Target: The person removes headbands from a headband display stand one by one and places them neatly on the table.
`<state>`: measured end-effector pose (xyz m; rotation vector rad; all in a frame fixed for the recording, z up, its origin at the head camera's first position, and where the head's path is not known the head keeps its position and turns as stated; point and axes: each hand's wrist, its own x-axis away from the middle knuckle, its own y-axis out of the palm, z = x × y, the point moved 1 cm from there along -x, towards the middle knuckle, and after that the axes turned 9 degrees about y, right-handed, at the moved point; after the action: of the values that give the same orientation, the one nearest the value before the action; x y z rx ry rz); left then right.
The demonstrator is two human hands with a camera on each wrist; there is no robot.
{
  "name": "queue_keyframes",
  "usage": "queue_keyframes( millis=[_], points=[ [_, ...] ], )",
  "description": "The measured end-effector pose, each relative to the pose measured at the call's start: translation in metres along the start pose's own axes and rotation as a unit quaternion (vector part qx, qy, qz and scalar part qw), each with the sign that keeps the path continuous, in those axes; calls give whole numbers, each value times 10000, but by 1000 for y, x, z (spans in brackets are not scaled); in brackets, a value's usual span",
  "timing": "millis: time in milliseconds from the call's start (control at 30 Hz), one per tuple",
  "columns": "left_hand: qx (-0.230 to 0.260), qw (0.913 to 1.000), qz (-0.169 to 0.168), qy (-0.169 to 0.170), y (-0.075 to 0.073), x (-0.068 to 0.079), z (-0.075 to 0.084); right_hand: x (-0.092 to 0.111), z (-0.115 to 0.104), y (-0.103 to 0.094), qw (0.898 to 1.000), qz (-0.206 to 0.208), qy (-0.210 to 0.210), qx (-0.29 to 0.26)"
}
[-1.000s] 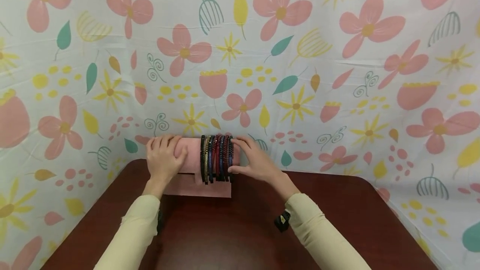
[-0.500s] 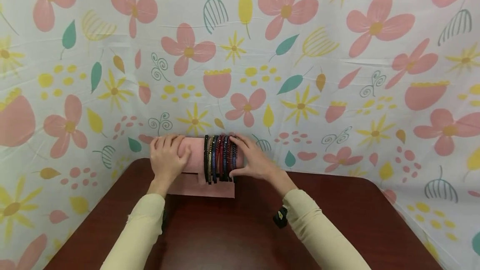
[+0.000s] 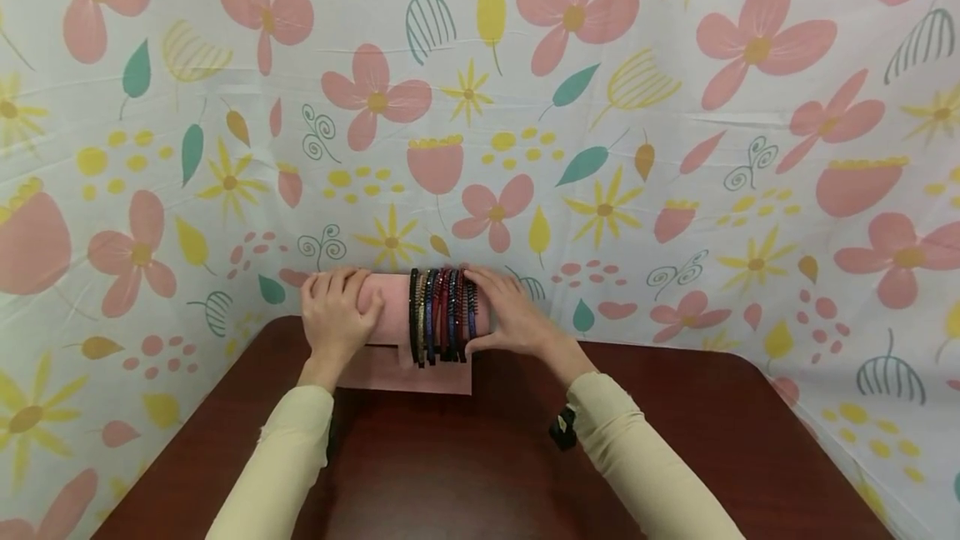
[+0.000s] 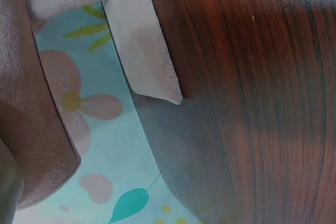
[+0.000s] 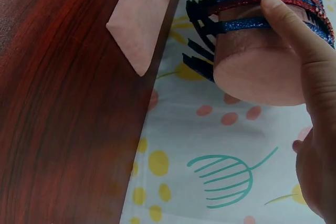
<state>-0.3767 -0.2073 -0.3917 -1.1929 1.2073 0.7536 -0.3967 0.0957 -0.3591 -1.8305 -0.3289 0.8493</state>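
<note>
A pink plush headband stand has a horizontal roll [image 3: 392, 307] above a flat base [image 3: 442, 380]. Several glittery headbands [image 3: 442, 319], black, gold, blue and red, are pushed together round the roll's right half. My left hand [image 3: 337, 315] grips the bare left end of the roll, fingers over the top. At the other end, my right hand [image 3: 517, 319] holds the outermost headbands, fingers on the far side. In the right wrist view, the thumb [image 5: 294, 30] presses on a red and blue headband, while the roll's round end face [image 5: 257, 77] sticks out past the bands.
The stand is near the back edge of a dark red-brown wooden table [image 3: 450, 457]. Close behind hangs a white cloth [image 3: 480, 107] printed with flowers and leaves. A black strap device [image 3: 562, 427] shows at the right wrist.
The head view has shifted slightly, so everything appears a little further right. Both hands stay on the stand, and the headbands keep nearly the same place on the roll.
</note>
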Motion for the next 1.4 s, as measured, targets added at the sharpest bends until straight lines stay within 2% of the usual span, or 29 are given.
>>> queue_keyframes(
  millis=[167,300,500,767,1000,1267,1400],
  points=[
    [-69,9999,-110,-47,-1,0,1,1,3,-2,9989,153,63,446],
    [-88,9999,-89,-64,-3,0,2,2,6,-4,9977,347,41,586],
    [-62,9999,-64,-50,-2,-1,0,8,9,-9,9978,458,181,453],
    [45,10000,1,-81,-2,0,0,22,13,-11,9966,762,129,296],
    [129,9999,46,-89,-5,0,-1,37,15,-10,9964,579,576,-218],
    [80,9999,46,-75,-3,1,-1,50,20,-8,9953,500,652,-518],
    [64,9999,102,-29,-2,0,0,54,24,-5,9949,500,739,-463]
  ],
)
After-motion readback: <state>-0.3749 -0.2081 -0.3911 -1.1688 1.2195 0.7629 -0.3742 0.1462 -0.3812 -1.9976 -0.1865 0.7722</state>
